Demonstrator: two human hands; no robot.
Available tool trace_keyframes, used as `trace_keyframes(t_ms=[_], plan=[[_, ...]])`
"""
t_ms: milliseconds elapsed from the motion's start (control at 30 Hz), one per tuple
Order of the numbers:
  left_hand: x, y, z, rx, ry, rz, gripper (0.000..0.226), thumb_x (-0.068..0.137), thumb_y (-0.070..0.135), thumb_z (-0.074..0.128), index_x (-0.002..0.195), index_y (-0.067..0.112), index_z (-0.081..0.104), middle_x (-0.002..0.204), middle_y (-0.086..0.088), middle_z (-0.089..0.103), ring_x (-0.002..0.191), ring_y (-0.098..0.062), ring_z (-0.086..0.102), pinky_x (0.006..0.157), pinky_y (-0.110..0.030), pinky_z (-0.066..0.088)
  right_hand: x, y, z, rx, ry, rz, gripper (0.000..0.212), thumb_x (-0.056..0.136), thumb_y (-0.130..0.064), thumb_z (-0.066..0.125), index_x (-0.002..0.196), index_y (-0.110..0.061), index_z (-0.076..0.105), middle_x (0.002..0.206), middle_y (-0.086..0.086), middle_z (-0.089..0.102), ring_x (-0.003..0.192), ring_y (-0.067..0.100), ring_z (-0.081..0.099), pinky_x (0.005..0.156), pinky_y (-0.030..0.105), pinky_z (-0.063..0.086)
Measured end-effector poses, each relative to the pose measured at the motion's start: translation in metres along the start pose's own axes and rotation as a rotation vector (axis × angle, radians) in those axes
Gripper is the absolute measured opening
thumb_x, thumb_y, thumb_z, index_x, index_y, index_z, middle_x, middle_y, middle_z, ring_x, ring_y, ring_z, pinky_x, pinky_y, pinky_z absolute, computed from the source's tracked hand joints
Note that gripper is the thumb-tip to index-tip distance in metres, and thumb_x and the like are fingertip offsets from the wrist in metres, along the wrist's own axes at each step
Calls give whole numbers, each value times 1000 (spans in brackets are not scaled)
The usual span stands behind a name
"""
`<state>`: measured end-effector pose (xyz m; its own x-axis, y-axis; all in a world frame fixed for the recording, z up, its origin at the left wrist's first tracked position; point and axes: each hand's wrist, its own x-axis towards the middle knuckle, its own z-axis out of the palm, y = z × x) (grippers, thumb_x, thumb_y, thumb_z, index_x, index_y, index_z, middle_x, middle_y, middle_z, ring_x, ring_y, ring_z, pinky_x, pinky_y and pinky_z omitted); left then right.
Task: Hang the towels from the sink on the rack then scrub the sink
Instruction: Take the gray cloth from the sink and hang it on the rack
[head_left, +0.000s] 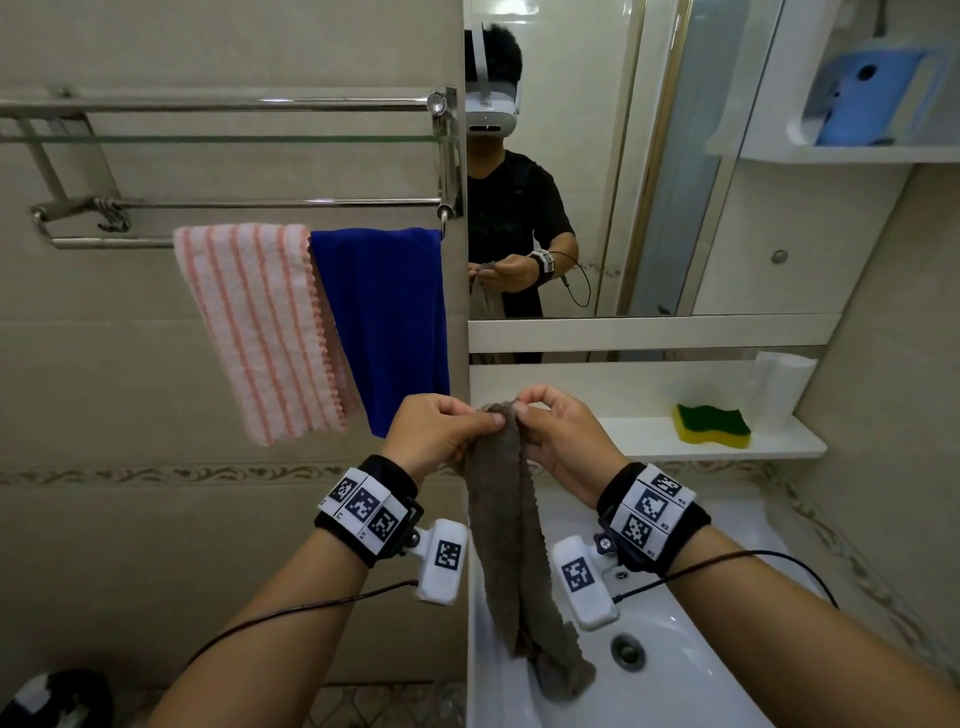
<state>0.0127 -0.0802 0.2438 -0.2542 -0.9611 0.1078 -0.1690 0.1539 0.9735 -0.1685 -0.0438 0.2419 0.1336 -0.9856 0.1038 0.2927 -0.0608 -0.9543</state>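
- The gray towel (501, 519) is pinched at its top edge by the left hand (434, 434) and the right hand (558, 441), thumbs and fingertips close together. It hangs between the wrists as a narrow bunched strip.
- Its lower end is seen resting in the sink (691, 665), just beside the drain (627, 652). The hanging step is judged to be in hand, with the scrubbing not yet begun.
- Much of the basin is covered by the forearms or cut off by the frame, and no tap is shown, so other towels in it cannot be ruled out.
- Next, the top edge needs to be spread wide and the towel lifted clear, up and to the left.
- On the rack (208, 106), a pink striped towel (265, 327) and a blue towel (387, 322) are already draped. Free rail appears to be left only to their left.
- A sponge (711, 425) is left on the shelf (649, 436), ready for scrubbing.
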Motion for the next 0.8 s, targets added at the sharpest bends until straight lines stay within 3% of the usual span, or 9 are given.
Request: trace_keyframes(t_ms=[133, 300, 433, 533, 633, 800], plan=[[-1, 0, 1, 11, 20, 28, 26, 67, 37, 86, 74, 14, 75, 71, -3, 73, 64, -10, 68, 56, -22, 54, -3, 1, -2, -134, -51, 5, 43, 84, -16, 74, 124, -11, 58, 111, 12, 74, 105, 28, 70, 90, 39, 57], [-3, 5, -8, 22, -166, 2, 25, 80, 33, 78, 89, 10, 76, 77, 5, 75, 66, 1, 67, 54, -11, 47, 3, -21, -6, -162, 36, -67, 17, 92, 0, 60, 104, -9, 68, 90, 7, 76, 84, 20, 72, 72, 30, 59], [-1, 1, -22, 249, -347, -59, 26, 81, 36, 76, 102, 21, 74, 100, 5, 76, 91, -4, 70, 77, -19, 48, 7, -60, -7, -155, 34, -86, 16, 92, 1, 58, 98, -11, 67, 80, 0, 73, 73, 14, 67, 65, 29, 57], [1, 5, -37, 258, -237, -34, 22, 82, 38, 75, 94, 20, 74, 96, 2, 75, 87, -7, 69, 77, -26, 48, 7, -84, -7, -182, 36, -112, 15, 94, 0, 56, 96, -11, 66, 80, 2, 70, 74, 16, 64, 68, 34, 52], [3, 24, -55, 197, -134, 63, 18, 82, 31, 77, 84, 13, 74, 92, -3, 76, 83, -11, 69, 71, -24, 50, 9, -104, -2, -249, 38, -117, 14, 95, 0, 55, 98, -9, 66, 86, 7, 67, 76, 17, 63, 70, 33, 53], [4, 73, -83, 97, -40, 235, 7, 76, 21, 82, 77, 19, 75, 88, -2, 77, 86, -16, 72, 71, -20, 56, 17, -136, 10, -331, 38, -166, 13, 97, -6, 53, 107, -9, 62, 95, 10, 65, 81, 18, 67, 73, 35, 58]])
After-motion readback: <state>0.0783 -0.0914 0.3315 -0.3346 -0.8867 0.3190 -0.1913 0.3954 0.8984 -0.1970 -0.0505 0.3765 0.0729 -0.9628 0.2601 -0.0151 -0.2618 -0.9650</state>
